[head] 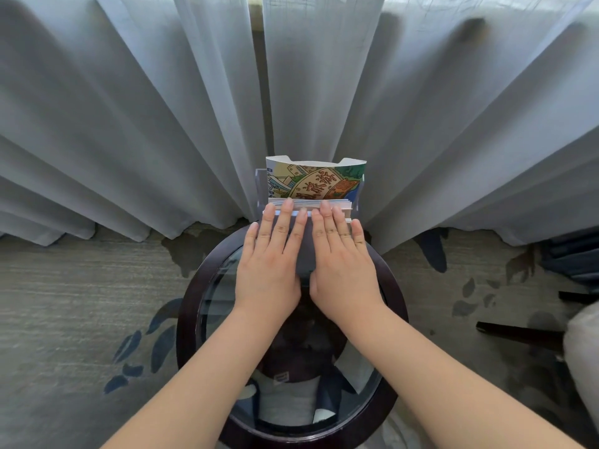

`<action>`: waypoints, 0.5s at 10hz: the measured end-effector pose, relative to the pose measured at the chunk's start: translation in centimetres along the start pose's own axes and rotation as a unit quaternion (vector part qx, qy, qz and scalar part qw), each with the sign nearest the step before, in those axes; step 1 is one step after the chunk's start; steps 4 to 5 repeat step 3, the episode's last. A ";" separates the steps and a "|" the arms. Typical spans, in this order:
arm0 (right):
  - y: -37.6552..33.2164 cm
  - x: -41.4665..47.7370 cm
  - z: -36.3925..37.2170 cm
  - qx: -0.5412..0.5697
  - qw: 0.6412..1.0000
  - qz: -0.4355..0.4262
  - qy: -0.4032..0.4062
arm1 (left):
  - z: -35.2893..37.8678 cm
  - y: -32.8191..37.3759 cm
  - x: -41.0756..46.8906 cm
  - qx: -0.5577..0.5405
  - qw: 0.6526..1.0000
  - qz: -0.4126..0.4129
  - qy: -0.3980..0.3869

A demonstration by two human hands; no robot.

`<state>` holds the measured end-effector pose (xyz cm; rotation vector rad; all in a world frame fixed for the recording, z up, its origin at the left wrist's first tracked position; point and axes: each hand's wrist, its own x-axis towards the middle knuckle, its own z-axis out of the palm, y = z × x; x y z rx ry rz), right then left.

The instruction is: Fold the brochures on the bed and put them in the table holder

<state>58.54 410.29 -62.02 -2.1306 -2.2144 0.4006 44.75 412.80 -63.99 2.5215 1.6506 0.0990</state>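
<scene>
A clear plastic holder (pixel 261 186) stands at the far edge of a round glass-topped table (pixel 191 306). A colourful illustrated brochure (pixel 316 181) stands upright in it, its top edge curling. In front of that brochure a stack of folded brochures (pixel 343 205) shows its top edges. My left hand (pixel 270 260) and my right hand (pixel 340 257) lie side by side, palms down and fingers spread, pressing flat on the front of that stack. Fingertips of both hands reach its top edge. A dark grey brochure face (pixel 306 254) shows between the hands.
Grey curtains (pixel 162 108) hang right behind the table and holder. The table has a dark wooden rim. Patterned carpet (pixel 81 303) lies on both sides. Dark furniture legs (pixel 518 335) and a pale cushion stand at the right edge.
</scene>
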 end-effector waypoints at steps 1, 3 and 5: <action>0.0 0.0 -0.7 -0.021 0.999 0.011 -0.039 | -0.7 -0.4 0.1 0.014 0.998 0.007 -0.058; -0.8 0.5 -6.5 -0.064 0.986 0.038 -0.150 | -6.7 0.8 2.1 0.073 0.972 -0.009 -0.225; -0.8 0.5 -6.5 -0.064 0.986 0.038 -0.150 | -6.7 0.8 2.1 0.073 0.972 -0.009 -0.225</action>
